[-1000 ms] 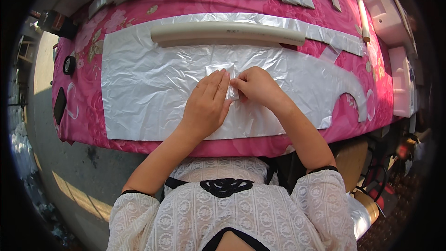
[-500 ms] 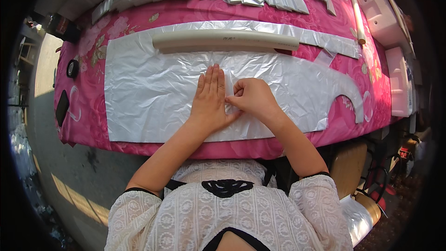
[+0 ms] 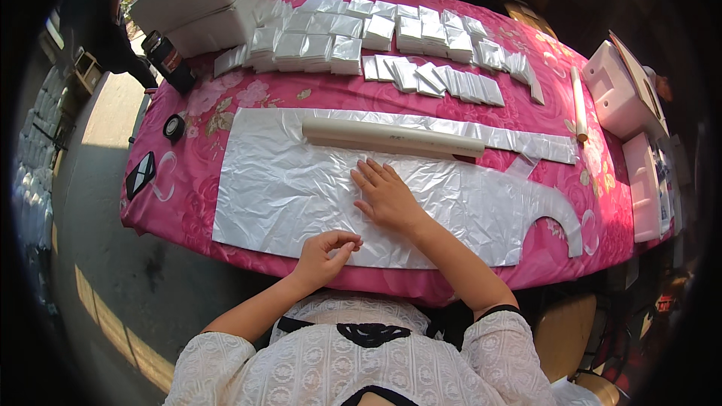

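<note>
Fingers (image 3: 368, 171) on the right hand (image 3: 389, 197) are spread palm-down on the silvery plastic sheet (image 3: 263, 203), gripping nothing; the left hand (image 3: 322, 257) curls by its near edge (can't tell if it's pinching anything). They were together mid-sheet, now they're apart, so that pinching looks paused. Sheet's on pink cloth (image 3: 194, 199), pale tube (image 3: 391, 135) across its far side.

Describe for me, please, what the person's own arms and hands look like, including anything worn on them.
The left hand and right hand are bare and five-fingered, with no visible adornment. The forearms are bare too, up to short white sleeves of patterned, lace-like fabric. A narrow black trim edges the right cuff.
</note>
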Demonstrator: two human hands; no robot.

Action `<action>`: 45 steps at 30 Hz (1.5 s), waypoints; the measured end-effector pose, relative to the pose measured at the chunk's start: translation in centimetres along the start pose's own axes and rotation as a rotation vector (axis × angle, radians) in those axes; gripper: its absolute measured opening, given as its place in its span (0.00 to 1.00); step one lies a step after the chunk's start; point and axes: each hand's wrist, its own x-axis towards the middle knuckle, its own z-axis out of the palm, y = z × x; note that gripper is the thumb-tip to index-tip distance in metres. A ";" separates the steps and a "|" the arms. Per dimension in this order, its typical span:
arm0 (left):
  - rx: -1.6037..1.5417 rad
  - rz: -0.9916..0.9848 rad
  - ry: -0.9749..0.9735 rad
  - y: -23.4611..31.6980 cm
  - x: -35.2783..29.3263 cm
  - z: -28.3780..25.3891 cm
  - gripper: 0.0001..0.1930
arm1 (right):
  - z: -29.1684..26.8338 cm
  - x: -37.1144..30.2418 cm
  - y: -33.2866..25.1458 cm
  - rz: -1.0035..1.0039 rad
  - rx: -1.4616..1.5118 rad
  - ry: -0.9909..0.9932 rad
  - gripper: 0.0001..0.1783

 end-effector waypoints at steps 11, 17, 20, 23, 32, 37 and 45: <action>-0.429 -0.742 -0.160 -5.4 -8.9 -0.8 0.19 | 3.1 -5.8 -10.2 0.219 0.153 -0.075 0.38; -0.482 -0.749 -0.025 -5.1 -8.3 0.0 0.14 | 3.7 -8.3 -13.5 0.142 0.327 -0.095 0.33; -0.048 -0.570 -0.126 -3.5 -8.0 -0.6 0.12 | 2.1 -8.5 -13.1 0.016 0.231 -0.094 0.24; 0.618 -0.130 -0.188 0.6 -6.6 -1.2 0.07 | -0.4 -8.4 -10.2 -0.163 0.203 -0.085 0.13; 0.602 0.220 -0.067 3.2 -2.3 -1.2 0.17 | -9.4 -4.9 9.0 0.531 0.848 0.321 0.09; 0.532 0.159 -0.139 3.6 -0.7 -0.3 0.15 | -13.1 -1.3 25.9 0.658 0.784 0.884 0.14; 0.509 0.132 -0.109 2.9 0.3 -0.7 0.15 | -10.9 1.0 31.1 1.114 -0.153 0.566 0.21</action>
